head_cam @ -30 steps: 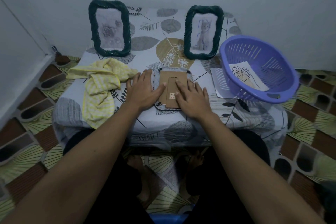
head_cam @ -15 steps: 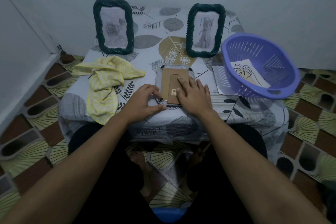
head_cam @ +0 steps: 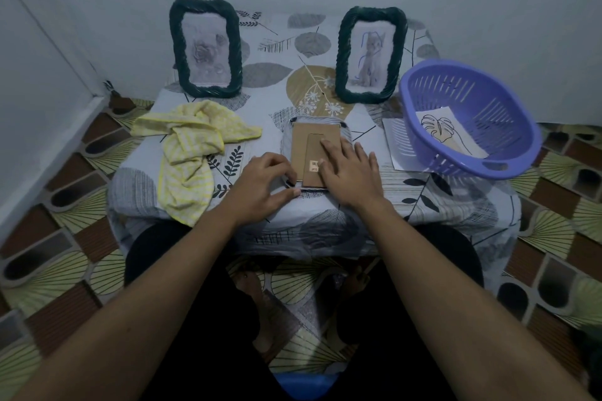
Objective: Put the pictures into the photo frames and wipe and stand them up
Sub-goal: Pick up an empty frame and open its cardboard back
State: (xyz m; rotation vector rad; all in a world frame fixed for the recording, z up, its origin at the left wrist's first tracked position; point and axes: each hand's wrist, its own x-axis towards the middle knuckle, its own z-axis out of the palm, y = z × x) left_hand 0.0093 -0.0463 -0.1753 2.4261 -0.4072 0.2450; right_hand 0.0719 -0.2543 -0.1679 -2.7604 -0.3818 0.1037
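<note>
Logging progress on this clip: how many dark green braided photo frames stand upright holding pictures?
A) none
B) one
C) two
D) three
C: the rose-picture frame and the animal-drawing frame stand upright, while a third frame lies face down, brown cardboard back up.

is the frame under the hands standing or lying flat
Lying flat, face down: the frame shows its cardboard back upward on the table, with the right hand pressing it.

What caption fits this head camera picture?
Right hand presses the back of the face-down frame; left hand pinches its corner.
</note>
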